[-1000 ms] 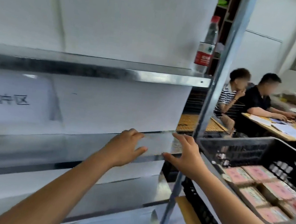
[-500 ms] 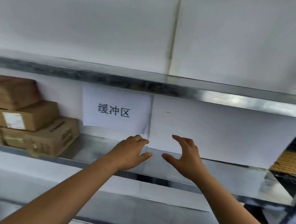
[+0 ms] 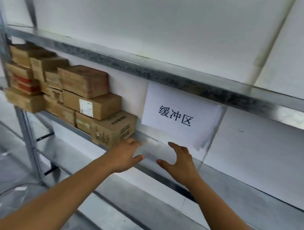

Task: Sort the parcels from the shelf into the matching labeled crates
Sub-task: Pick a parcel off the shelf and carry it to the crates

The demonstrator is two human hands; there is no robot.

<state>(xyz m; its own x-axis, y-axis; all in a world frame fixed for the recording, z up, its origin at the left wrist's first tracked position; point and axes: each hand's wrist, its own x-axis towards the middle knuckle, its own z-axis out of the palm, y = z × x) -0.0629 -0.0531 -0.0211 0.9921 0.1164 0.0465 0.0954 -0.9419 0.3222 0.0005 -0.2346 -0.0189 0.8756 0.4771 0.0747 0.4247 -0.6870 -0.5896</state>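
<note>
Metal shelf (image 3: pixel 244 191) bore the stacked cardboard parcels (image 3: pixel 90 95) at its left end; a paper sign (image 3: pixel 178 117) hung on the back panel to their right. Below it were 2 hands: left hand (image 3: pixel 127 154) spread wide and empty, just beside the nearest parcel (image 3: pixel 113 128) — right hand (image 3: pixel 181 163) likewise spread, holding nothing.

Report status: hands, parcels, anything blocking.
Left hand and right hand open, empty, at the shelf. Parcels stacked at its left end, none picked. Left hand beside nearest box; nothing between.
</note>
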